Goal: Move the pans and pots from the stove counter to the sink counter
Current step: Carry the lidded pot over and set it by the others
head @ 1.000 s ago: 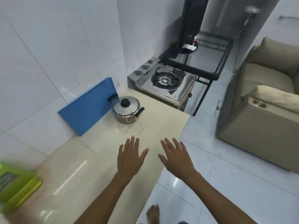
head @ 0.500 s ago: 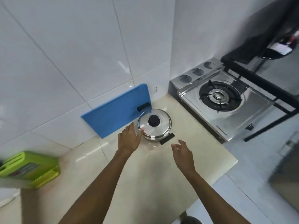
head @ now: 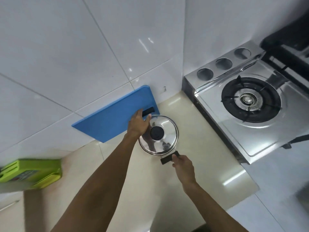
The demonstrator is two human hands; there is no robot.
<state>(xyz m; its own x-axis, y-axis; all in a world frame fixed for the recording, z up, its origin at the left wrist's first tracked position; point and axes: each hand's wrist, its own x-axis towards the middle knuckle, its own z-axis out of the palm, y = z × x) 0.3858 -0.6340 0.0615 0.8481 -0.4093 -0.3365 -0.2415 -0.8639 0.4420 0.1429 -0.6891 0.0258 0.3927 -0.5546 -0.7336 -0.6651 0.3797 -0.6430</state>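
a glossy cream surface (head: 192,173) runs along a white tiled wall (head: 66,47), with a steel gas stove (head: 250,114) set beside it at the far end. a flat blue board (head: 113,121) leans against the tiles, and a green plastic block (head: 31,173) sits off to the left. the pot (head: 158,134) stands on the surface just before the board, round, polished steel, with a black knob on its lid. my left grip (head: 138,123) closes on its far black handle; my right grip (head: 182,166) closes on the near one.
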